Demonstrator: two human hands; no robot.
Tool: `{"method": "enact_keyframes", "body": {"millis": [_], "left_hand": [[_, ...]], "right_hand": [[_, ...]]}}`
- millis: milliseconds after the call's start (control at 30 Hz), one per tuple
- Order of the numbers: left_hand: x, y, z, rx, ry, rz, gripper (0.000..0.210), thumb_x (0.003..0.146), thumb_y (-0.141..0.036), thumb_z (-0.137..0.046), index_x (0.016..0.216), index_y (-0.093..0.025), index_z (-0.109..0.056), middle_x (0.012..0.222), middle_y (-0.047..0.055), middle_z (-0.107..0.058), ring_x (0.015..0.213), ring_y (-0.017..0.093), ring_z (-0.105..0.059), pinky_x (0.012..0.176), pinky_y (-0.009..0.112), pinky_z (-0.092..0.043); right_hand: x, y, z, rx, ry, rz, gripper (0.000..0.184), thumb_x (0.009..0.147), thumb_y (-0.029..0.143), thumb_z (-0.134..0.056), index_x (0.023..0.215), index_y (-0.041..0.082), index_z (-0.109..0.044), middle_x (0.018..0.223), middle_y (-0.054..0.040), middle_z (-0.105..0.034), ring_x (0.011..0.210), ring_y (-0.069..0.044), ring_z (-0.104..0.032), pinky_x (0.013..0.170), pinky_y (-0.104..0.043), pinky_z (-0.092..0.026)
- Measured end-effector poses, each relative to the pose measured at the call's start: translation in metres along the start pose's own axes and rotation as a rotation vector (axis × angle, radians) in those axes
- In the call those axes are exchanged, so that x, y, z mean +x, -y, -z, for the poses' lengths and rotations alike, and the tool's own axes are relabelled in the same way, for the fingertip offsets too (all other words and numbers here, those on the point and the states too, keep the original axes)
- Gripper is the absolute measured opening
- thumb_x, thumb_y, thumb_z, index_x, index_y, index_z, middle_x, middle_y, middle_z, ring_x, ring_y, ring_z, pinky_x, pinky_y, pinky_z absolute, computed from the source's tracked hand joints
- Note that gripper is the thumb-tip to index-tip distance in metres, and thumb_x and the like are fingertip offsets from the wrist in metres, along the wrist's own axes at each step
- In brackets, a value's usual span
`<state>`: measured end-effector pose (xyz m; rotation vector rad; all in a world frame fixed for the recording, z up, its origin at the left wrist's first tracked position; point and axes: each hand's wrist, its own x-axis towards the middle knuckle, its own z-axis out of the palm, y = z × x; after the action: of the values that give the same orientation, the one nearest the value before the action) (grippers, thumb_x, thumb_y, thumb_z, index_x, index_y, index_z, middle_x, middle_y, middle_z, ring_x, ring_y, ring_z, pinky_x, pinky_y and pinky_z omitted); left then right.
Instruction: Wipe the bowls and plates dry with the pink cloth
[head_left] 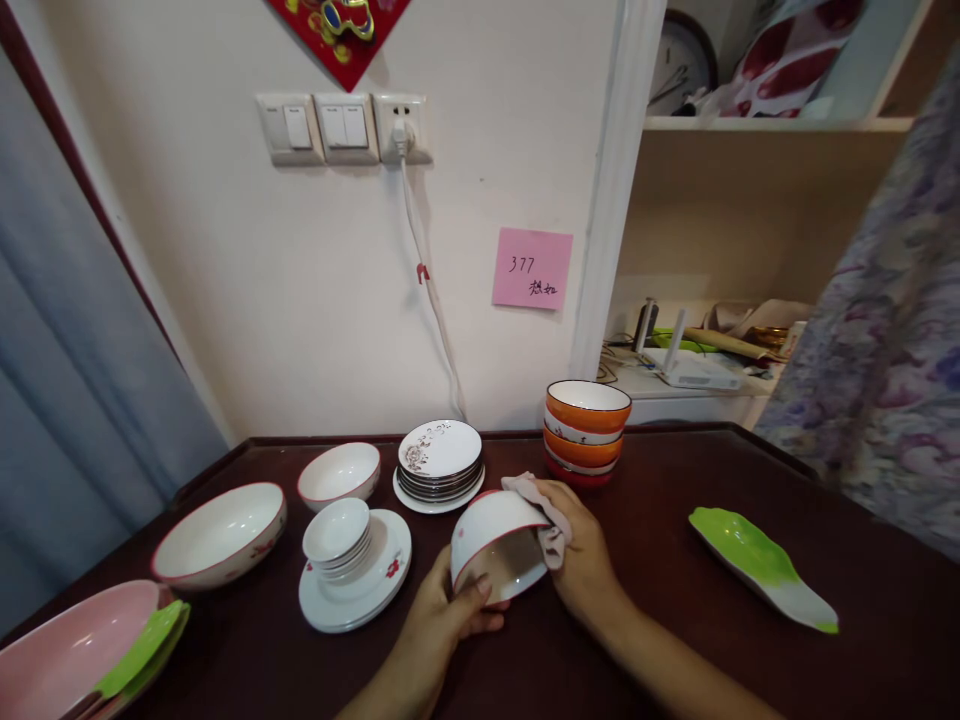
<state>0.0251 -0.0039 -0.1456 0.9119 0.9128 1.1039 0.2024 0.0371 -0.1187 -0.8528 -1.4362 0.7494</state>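
Observation:
A white bowl point(491, 525) with a red rim is held tilted on its side above the table, its opening turned toward me. My left hand point(465, 605) grips its lower left edge, the thumb over the rim. A pale pink cloth point(553, 535) is in my right hand point(581, 550), pressed against the bowl's right side; some of the fingers are hidden behind bowl and cloth. Just behind the bowl stands a stack of patterned plates point(441, 448). To the right of that is a stack of orange and white bowls point(587, 410).
On the left are small stacked dishes point(336, 530) on white plates point(390, 580), a round bowl point(337, 470), an oval bowl point(217, 535) and a pink dish point(82, 640) with green leaf-shaped pieces point(146, 645). A green-and-white leaf-shaped dish point(757, 565) lies right. Behind rises a wall with a power cord point(427, 270).

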Motion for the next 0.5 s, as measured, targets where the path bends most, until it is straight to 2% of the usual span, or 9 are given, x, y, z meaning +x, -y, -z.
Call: {"method": "enact_keyframes", "body": {"millis": [67,133,200,300,367,433,500], "left_hand": [[0.001,0.002,0.001,-0.017,-0.015,0.021,0.042,0.078,-0.030,-0.069,0.116,-0.014,-0.061,0.110,0.014,-0.069,0.092,0.026,-0.066,0.078,0.040,-0.054],[0.001,0.002,0.003,-0.063,-0.034,0.036,0.041,0.078,-0.028,-0.069,0.116,-0.013,-0.061,0.113,0.015,-0.069,0.096,0.028,-0.066,0.081,0.042,-0.054],[0.000,0.002,0.004,-0.113,-0.029,0.031,0.043,0.078,-0.027,-0.070,0.118,-0.015,-0.061,0.113,0.015,-0.070,0.096,0.028,-0.066,0.082,0.043,-0.053],[-0.002,0.001,0.007,-0.169,0.011,0.013,0.043,0.078,-0.027,-0.069,0.120,-0.016,-0.062,0.112,0.014,-0.071,0.095,0.028,-0.067,0.083,0.043,-0.053],[-0.002,0.000,0.007,-0.183,0.013,0.007,0.039,0.079,-0.028,-0.069,0.116,-0.016,-0.064,0.111,0.014,-0.071,0.094,0.027,-0.067,0.083,0.042,-0.052],[-0.002,-0.001,0.005,-0.169,0.002,0.014,0.037,0.077,-0.030,-0.070,0.111,-0.015,-0.066,0.106,0.014,-0.072,0.092,0.027,-0.067,0.082,0.042,-0.053],[-0.002,-0.003,0.002,-0.133,-0.007,0.024,0.039,0.077,-0.031,-0.071,0.111,-0.014,-0.065,0.106,0.014,-0.071,0.093,0.028,-0.067,0.083,0.043,-0.053]], "right_hand": [[-0.002,0.004,-0.001,-0.008,0.040,0.090,0.034,0.081,0.030,-0.061,0.115,0.025,-0.068,0.117,-0.0095,-0.063,0.111,-0.026,-0.059,0.100,-0.037,-0.043],[-0.006,0.006,-0.007,0.024,0.052,0.068,0.039,0.081,0.034,-0.061,0.119,0.024,-0.065,0.119,-0.0102,-0.063,0.114,-0.027,-0.057,0.101,-0.038,-0.042],[-0.011,0.004,-0.015,0.108,0.053,-0.090,0.047,0.078,0.038,-0.066,0.123,0.022,-0.062,0.120,-0.0104,-0.064,0.114,-0.028,-0.057,0.100,-0.039,-0.043],[-0.019,-0.006,-0.027,0.307,0.107,-0.397,0.057,0.070,0.044,-0.074,0.121,0.020,-0.062,0.108,-0.0090,-0.070,0.101,-0.029,-0.064,0.088,-0.040,-0.050],[-0.021,-0.012,-0.032,0.405,0.151,-0.491,0.056,0.066,0.045,-0.076,0.114,0.018,-0.066,0.098,-0.0081,-0.072,0.091,-0.029,-0.066,0.080,-0.039,-0.053],[-0.019,-0.015,-0.032,0.413,0.139,-0.477,0.054,0.066,0.042,-0.076,0.113,0.018,-0.066,0.099,-0.0081,-0.072,0.091,-0.029,-0.066,0.080,-0.039,-0.052],[-0.013,-0.015,-0.026,0.321,0.065,-0.415,0.051,0.070,0.038,-0.073,0.117,0.019,-0.065,0.106,-0.0085,-0.071,0.099,-0.029,-0.064,0.086,-0.040,-0.050]]}}
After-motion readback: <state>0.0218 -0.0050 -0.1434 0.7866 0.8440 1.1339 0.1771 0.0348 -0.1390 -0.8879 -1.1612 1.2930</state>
